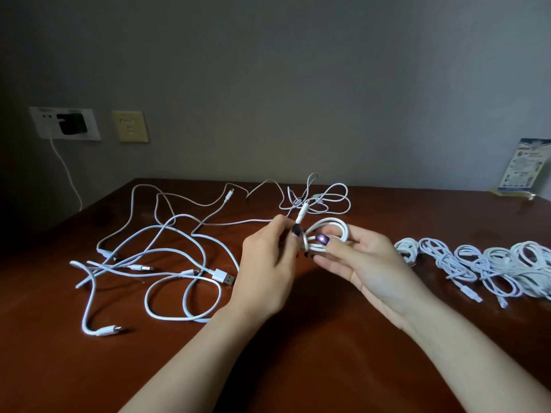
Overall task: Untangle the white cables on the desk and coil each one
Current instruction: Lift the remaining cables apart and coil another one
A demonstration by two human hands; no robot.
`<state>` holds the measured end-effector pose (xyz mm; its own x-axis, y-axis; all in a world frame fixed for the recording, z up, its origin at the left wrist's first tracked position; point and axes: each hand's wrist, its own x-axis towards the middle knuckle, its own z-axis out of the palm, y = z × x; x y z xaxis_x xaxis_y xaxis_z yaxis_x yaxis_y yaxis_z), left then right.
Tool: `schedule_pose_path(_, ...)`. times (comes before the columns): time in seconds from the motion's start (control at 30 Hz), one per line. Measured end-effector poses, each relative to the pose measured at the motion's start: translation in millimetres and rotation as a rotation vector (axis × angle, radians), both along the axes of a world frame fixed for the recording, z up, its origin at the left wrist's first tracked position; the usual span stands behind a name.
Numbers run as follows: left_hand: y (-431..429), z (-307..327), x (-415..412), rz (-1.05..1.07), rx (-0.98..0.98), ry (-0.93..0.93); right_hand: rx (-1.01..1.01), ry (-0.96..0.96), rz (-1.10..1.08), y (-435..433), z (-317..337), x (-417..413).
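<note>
At bench centre, lifted clear: a half-made coil (pixel 329 229) of white cable is held between both hands above the bench (pixel 298 368).
Right hand (pixel 366 263): wrapped round the coil from 4 o'clock, with the thumb pressed over the gathered loops.
Left hand (pixel 265 263): narrowed to a pinch on the free tail (pixel 299 220) at the coil's 9 o'clock edge.
Free tail: it is stood up from the pinch toward 1 o'clock and is ended by a connector (pixel 302 211).
Coil axis: the long axis is laid roughly from 9 to 3 o'clock, so it is crossed by the tail near its left end.
Deciding relation: the tail is nearer the left hand, and the coil's waist lies just at 3 o'clock of that pinch. A wrap round the waist is judged to be that hand's work, while the loops are steadied by the right.
Loose tangle (pixel 167 257): several white cables are crossed over one another at 9 o'clock of the hands, flat on the bench.
Thin cable (pixel 322 199): a small loose bundle is seen at 12 o'clock, beyond the coil.
Finished coils (pixel 492 263): a row is laid at 3 o'clock, well apart from the tangle.
Stage: the task is judged well under way, with the tangle not yet sorted.
</note>
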<state>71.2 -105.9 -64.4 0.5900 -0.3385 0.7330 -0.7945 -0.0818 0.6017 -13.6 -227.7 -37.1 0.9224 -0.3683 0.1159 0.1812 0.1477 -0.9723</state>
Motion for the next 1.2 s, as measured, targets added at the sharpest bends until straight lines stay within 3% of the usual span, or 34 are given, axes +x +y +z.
schedule_pose_path(0.3, -3, 3, -4, 0.04, -0.064, 0.208, -0.204, -0.072, -0.025, -1, -2, 2)
schedule_pose_path(0.57, -5, 7, -3, -0.162, -0.039, 0.545, -0.857, -0.242, -0.287, -5, -7, -2)
schedule_pose_path(0.7, -5, 9, -3, -0.324, 0.022, 0.695, -1.02, -0.273, -0.387, -11, -11, -1)
schedule_pose_path(0.87, -8, 8, -4, -0.46, 0.069, 0.793, -0.971, -0.255, -0.434, -11, -9, 0)
schedule_pose_path(1.2, -4, 7, 0, -0.552, 0.067, 0.853, -0.556, -0.098, -0.264, -10, 0, -3)
